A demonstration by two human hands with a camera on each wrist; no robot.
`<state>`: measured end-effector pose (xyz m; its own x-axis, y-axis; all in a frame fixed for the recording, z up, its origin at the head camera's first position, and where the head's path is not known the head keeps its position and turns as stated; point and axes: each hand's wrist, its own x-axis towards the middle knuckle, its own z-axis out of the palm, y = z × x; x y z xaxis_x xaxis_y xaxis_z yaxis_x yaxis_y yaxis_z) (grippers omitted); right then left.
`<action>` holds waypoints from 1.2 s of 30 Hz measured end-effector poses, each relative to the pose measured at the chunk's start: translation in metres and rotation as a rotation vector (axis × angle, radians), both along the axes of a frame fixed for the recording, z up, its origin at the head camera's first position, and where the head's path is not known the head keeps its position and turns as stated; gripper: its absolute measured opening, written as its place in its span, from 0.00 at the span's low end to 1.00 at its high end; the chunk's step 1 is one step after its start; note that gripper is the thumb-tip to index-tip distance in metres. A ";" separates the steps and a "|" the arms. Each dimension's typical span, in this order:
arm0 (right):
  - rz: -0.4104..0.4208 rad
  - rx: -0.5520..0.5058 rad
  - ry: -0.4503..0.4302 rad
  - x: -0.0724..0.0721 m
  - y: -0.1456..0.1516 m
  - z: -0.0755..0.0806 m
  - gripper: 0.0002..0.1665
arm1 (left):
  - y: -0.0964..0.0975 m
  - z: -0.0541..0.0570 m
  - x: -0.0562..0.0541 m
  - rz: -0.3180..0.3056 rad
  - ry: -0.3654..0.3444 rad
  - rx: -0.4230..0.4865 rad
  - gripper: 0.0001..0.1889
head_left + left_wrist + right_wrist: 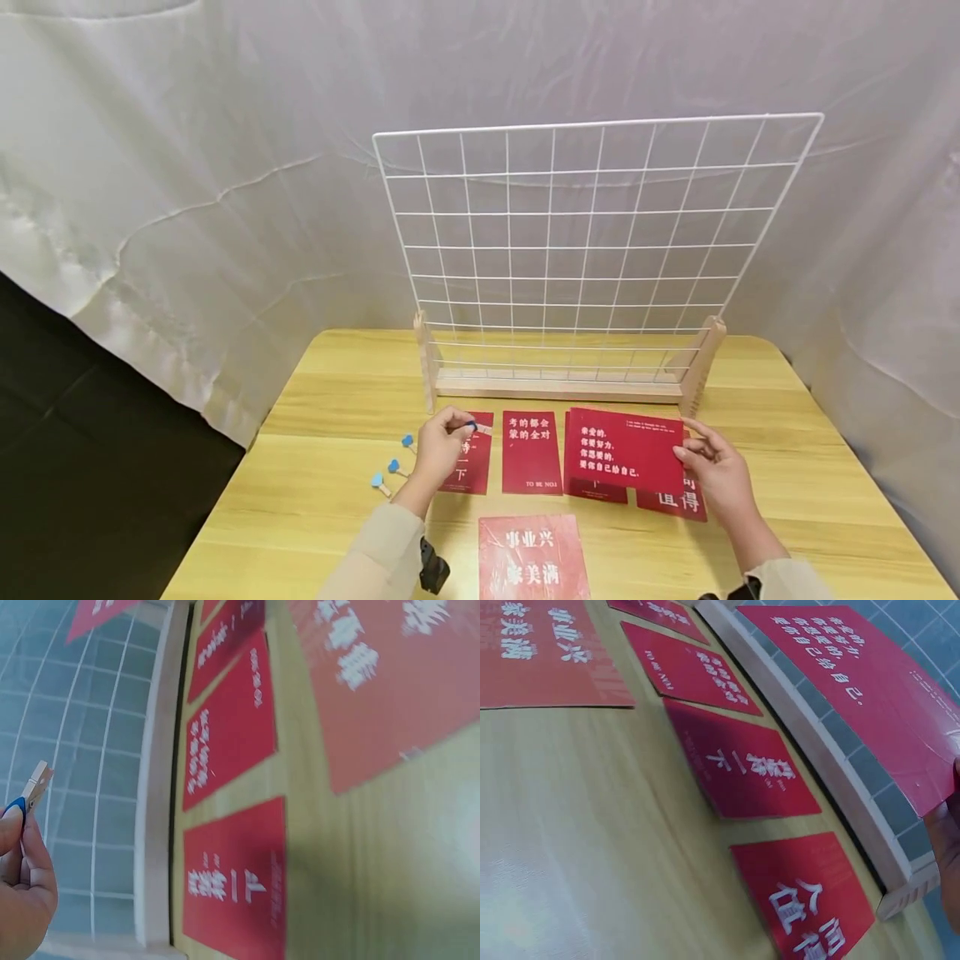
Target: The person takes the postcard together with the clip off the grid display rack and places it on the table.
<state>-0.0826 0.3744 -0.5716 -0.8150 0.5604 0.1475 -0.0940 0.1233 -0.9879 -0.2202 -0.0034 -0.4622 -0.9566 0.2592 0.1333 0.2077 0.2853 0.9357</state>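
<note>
My left hand [441,448] pinches a small wooden clothespin [37,784] by its blue end, its free tip pointing away from the fingers. In the head view this hand is over the leftmost red card [471,475]. At the right, my right hand [716,475] holds a red card with white lettering [626,450] by its right edge, thumb on the front. That card is raised and overlaps two red cards lying on the table, one of them the lower right card [678,502]. Another red card [532,454] lies between the hands.
A white wire grid [573,225] stands in a wooden base [558,387] behind the cards. Three clothespins with blue heart ends [394,467] lie left of the left hand. A paler red card [532,558] lies at the table's [315,500] near side. Grey cloth [300,167] hangs behind.
</note>
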 end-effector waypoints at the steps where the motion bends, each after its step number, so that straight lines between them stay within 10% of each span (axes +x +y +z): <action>1: 0.015 -0.021 0.004 0.004 -0.001 0.001 0.31 | -0.003 -0.002 0.001 0.007 0.000 -0.008 0.04; 21: 0.161 -0.160 0.046 0.067 -0.030 0.028 0.31 | -0.055 -0.031 0.026 -0.032 -0.144 -0.076 0.04; 36: 0.102 -0.227 -0.268 0.100 -0.046 0.039 0.24 | -0.082 -0.057 0.054 0.019 -0.238 -0.053 0.06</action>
<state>0.0175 0.3284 -0.5328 -0.8614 0.4678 -0.1979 0.1714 -0.0990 -0.9802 -0.1658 -0.0858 -0.5189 -0.9642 0.2411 -0.1101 -0.0233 0.3369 0.9413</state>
